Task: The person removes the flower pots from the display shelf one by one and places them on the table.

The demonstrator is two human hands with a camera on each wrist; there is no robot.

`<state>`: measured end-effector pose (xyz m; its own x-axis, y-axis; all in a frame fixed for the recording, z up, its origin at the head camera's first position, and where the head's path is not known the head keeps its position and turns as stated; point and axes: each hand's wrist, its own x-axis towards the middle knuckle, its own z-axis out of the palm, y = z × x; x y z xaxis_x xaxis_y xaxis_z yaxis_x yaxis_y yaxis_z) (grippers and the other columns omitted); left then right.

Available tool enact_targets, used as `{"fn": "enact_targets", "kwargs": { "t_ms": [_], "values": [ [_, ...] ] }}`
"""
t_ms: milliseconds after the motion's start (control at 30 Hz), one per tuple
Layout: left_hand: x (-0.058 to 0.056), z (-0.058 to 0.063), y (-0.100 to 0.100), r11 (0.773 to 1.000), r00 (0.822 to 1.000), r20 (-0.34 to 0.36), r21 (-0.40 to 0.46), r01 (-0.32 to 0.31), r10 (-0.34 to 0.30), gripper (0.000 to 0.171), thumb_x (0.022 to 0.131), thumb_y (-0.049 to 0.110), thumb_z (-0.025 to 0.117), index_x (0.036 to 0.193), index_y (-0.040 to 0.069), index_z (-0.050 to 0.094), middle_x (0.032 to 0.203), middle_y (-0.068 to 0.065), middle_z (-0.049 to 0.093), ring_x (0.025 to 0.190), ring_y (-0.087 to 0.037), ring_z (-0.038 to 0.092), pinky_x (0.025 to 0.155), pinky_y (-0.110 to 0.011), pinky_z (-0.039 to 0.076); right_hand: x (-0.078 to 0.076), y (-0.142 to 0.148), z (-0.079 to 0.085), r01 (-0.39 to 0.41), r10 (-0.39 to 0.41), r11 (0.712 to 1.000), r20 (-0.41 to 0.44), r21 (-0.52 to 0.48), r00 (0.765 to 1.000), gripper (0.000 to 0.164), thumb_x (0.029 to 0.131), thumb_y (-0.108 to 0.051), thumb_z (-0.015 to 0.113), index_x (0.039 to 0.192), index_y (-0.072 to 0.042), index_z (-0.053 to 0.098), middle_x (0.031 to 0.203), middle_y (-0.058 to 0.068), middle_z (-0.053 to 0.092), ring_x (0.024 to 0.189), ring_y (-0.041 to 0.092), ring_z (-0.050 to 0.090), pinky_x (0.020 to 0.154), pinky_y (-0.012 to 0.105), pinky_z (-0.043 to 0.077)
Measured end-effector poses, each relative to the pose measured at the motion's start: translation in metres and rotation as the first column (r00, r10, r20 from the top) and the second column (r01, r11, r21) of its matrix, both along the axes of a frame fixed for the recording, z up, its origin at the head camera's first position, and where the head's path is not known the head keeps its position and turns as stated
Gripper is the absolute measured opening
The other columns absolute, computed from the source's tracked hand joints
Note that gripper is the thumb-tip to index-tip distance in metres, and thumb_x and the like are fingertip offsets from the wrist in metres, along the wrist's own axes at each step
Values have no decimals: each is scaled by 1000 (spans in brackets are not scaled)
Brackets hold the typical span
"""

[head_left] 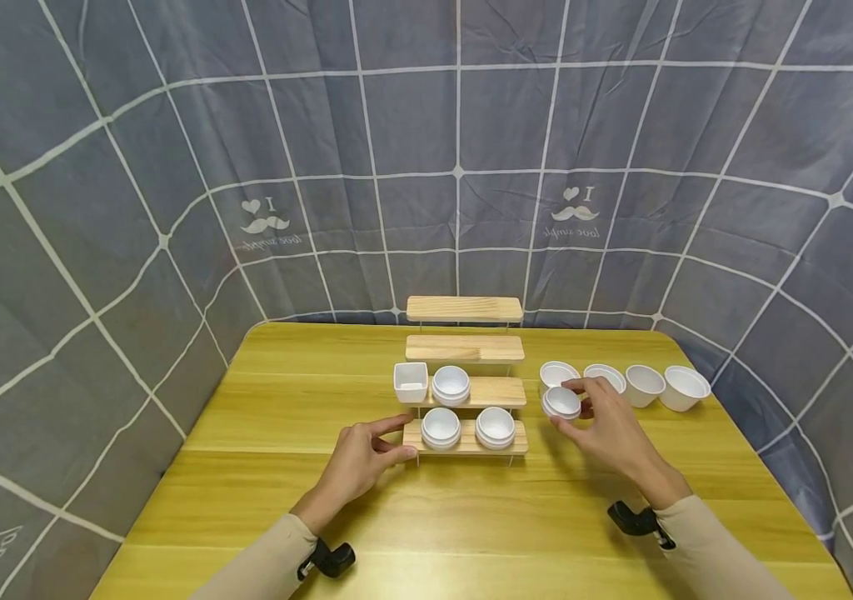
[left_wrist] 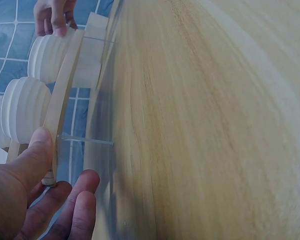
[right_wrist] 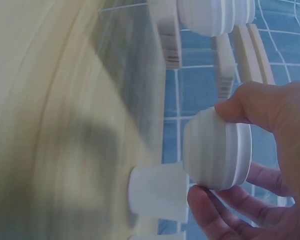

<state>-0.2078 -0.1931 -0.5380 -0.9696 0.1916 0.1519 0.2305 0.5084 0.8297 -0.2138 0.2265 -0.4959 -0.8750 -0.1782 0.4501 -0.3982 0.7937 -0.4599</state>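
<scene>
My right hand (head_left: 612, 427) pinches a small round white ribbed bowl (head_left: 562, 402) between thumb and fingers, above the table and right of a stepped wooden rack. In the right wrist view the held bowl (right_wrist: 215, 150) is tipped on its side relative to the frame. With thumb on top and fingers below, my left hand (head_left: 357, 461) grips the left end of the rack's lowest board (head_left: 464, 444). Two matching bowls stand on that board, a left one (head_left: 441, 427) and a right one (head_left: 496, 427). One more round bowl (head_left: 451, 384) and a square white bowl (head_left: 411, 382) occupy the board above.
Several white tapered cups stand in a row right of the rack, the outermost cup (head_left: 685, 390) near the table's right side. The rack's third board (head_left: 465, 348) and top board (head_left: 465, 308) are bare. Grey gridded curtains (head_left: 426, 125) surround the wooden table (head_left: 426, 525).
</scene>
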Motion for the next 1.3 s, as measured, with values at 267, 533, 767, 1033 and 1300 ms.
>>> {"fn": "enact_targets", "kwargs": {
  "t_ms": [267,533,767,1033,1300],
  "values": [
    [-1,1,1,1000,1000,-3,-3,0,0,53,96,24,99,147,19,84,133,-13,88,86,-12,86,57,-23,52,-3,7,-12,-3,3,1000,4,1,1000,53,93,-13,100,134,4,73,122,22,74,95,24,74,83,40,67],
    [0,-1,0,1000,1000,-2,2,-3,3,53,96,24,99,146,20,84,133,-13,88,85,-11,86,56,-23,51,-6,12,-22,6,-7,1000,34,30,999,52,91,-12,100,132,4,74,119,20,75,99,25,72,84,35,62],
    [0,0,0,1000,1000,-5,19,10,-10,53,96,23,99,146,19,84,139,-12,86,89,-16,88,57,-22,51,-9,14,-26,8,-12,998,79,54,997,49,92,-10,98,132,2,73,119,17,76,99,22,69,84,33,60],
    [0,-1,0,1000,1000,-4,12,9,-8,53,96,24,98,147,18,84,139,-13,86,90,-17,89,59,-22,53,-10,16,-31,-21,17,999,96,42,995,49,93,-10,100,132,-2,72,123,16,78,102,23,72,85,34,64],
    [0,-1,0,1000,1000,-6,14,12,-12,53,96,23,98,147,17,83,138,-14,86,89,-17,89,58,-22,52,-11,17,-33,-31,28,999,95,35,995,49,92,-8,98,132,1,70,123,17,76,105,25,74,86,34,66]
  ]
}}
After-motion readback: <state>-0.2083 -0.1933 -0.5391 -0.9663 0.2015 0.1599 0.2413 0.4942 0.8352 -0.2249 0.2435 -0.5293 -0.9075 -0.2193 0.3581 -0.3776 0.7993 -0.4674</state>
